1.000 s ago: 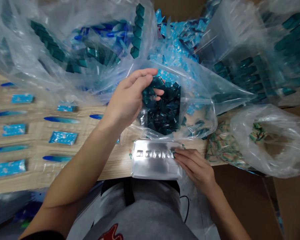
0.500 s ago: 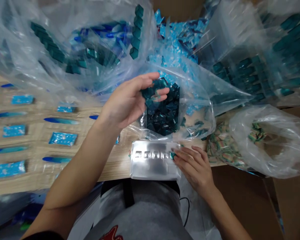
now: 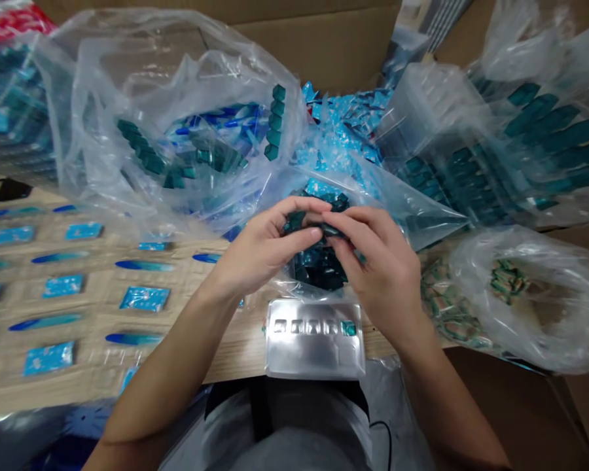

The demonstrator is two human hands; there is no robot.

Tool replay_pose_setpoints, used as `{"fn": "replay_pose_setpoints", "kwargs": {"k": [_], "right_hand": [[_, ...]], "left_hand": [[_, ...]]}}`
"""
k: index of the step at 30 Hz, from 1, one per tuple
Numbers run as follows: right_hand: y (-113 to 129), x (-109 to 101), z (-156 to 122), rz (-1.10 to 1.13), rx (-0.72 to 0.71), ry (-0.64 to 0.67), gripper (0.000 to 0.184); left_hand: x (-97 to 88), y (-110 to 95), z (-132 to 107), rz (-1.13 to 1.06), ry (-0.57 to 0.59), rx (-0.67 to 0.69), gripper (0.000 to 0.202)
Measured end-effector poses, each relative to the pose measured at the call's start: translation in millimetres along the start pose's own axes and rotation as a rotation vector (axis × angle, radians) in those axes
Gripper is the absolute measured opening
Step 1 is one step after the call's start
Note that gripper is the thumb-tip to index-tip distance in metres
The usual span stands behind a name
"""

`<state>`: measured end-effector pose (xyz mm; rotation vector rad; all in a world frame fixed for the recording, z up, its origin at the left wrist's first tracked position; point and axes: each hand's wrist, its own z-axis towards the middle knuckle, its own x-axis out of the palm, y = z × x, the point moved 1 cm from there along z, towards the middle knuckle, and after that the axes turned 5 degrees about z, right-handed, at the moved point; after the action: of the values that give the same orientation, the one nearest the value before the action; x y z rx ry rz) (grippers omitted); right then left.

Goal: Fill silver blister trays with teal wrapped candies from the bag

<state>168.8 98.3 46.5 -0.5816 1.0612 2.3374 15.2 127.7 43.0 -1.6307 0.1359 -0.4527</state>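
My left hand (image 3: 258, 252) is cupped, with dark teal faceted pieces (image 3: 294, 222) in its curled fingers. At its fingertips, my right hand (image 3: 387, 268) is pinched on one teal piece (image 3: 330, 230), partly hidden by the fingers. Both hands are over a heap of the same dark teal pieces (image 3: 319, 268) in a clear plastic bag. Nearer my body lies a clear plastic blister tray (image 3: 304, 360) with a row of several small square pockets. A single teal piece (image 3: 348, 328) sits in the rightmost pocket.
Blister trays with blue pen-shaped pieces (image 3: 144, 265) and light blue packets (image 3: 144, 298) cover the table's left. Behind stand a large clear bag (image 3: 142, 72), blue sachets (image 3: 334, 131) and stacked clear trays (image 3: 436, 98). A bag of striped pieces (image 3: 508, 278) lies right.
My right hand has left the tray, where a teal piece stays in the end pocket, and come up to my left hand. The whole view has shifted slightly.
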Motion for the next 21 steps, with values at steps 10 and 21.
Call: {"fn": "replay_pose_setpoints", "kwargs": {"k": [10, 21], "right_hand": [[2.0, -18.2, -23.5, 0.760, 0.592, -0.113, 0.018], [7.8, -23.0, -26.0, 1.278, 0.804, -0.061, 0.008]], "left_hand": [[1.3, 6.4, 5.1, 0.132, 0.018, 0.033, 0.015], [21.5, -14.1, -30.7, 0.730, 0.035, 0.370, 0.023]]}}
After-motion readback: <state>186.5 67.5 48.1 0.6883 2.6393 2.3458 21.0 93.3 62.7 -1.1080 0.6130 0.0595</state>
